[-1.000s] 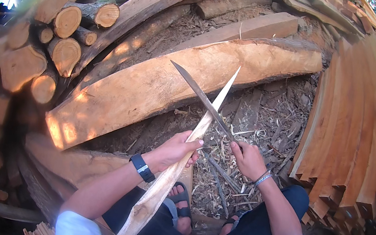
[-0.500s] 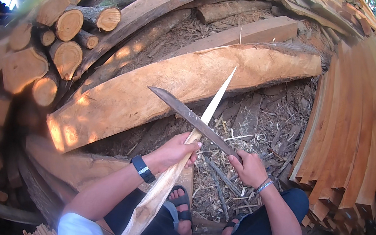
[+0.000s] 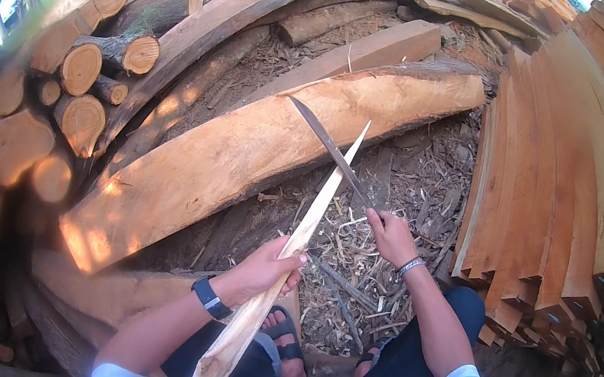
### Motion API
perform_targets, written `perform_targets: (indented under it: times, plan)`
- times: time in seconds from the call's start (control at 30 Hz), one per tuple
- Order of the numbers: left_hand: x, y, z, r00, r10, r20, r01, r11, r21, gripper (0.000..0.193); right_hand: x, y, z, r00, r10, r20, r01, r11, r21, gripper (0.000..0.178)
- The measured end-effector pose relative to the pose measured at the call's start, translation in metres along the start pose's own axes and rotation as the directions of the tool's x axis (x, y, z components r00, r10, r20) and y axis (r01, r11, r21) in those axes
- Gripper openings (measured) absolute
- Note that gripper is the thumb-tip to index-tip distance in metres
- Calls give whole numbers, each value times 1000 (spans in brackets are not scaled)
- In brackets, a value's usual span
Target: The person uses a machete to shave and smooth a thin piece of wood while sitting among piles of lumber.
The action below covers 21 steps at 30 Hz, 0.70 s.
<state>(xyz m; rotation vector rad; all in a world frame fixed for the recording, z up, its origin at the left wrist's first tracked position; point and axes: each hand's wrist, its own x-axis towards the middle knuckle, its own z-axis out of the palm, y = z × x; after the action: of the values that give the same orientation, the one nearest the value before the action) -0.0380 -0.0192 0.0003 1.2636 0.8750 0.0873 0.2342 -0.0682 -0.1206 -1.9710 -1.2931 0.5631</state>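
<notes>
A long pale wooden stick, whittled to a sharp point at its far end, slants up and away from my lap. My left hand is wrapped round its middle, a dark watch on that wrist. My right hand grips a machete by its handle, which the fingers hide. The dark curved blade crosses the stick near the pointed end and reaches up to the left, its tip over a large sawn slab. Beyond the hands, the slab lies at a slant with its bark edge toward me.
Cut logs are stacked at the left, their round ends facing me. Sawn boards form a tall pile at the right. Wood shavings and thin sticks cover the ground around my sandalled feet.
My right hand and the machete have moved up, away from me, bringing the blade nearer the stick's point. My left hand has come slightly lower and nearer. The whole view has shifted a little.
</notes>
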Motion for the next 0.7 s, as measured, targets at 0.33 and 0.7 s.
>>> perform_targets:
  times: [0.33,0.7]
  plan:
    - [-9,-3,8,996,74,58,-83,985,154,13,1,12,-39,992,59,-114,-72,991,-112,71]
    - [-20,1,14,992,120,49,-130,893,431,20,3,31,-50,978,93,-189,-107,992,-63,70]
